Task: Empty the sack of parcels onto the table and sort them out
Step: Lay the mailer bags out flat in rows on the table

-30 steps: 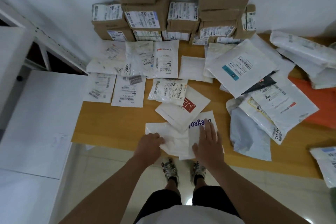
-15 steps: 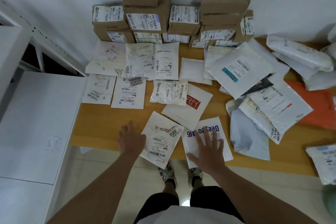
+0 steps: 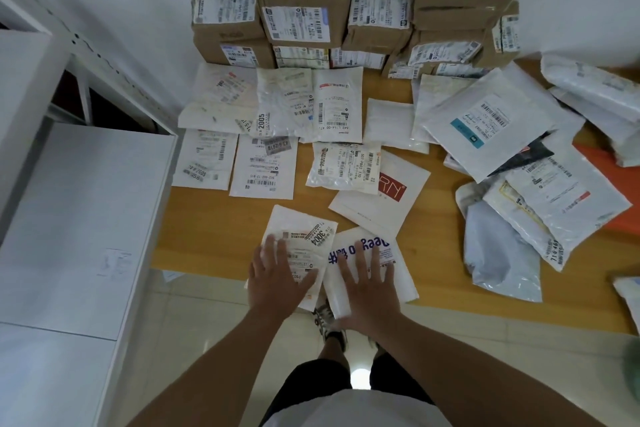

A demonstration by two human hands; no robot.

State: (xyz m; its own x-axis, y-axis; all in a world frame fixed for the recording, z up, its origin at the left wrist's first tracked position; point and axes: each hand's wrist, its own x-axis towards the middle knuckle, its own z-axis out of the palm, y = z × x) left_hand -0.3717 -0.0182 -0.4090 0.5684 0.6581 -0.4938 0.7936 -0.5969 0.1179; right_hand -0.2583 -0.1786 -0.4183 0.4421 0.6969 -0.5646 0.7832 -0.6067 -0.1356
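Bare forearms, white top (image 3: 353, 409), dark shorts (image 3: 311, 378), patterned sneakers (image 3: 325, 317)

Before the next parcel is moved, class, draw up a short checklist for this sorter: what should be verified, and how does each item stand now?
1. Left hand flat on the parcel marked 3004: ok.
2. Right hand flat on the blue-lettered mailer: ok.
3. Both parcels fully on the table: not ok, their near ends overhang the edge.
4. Label of 3004 facing up: ok.
5. Bare table space left of 3004 to slide it: ok.
6. Sack already emptied: cannot tell, no sack in view.
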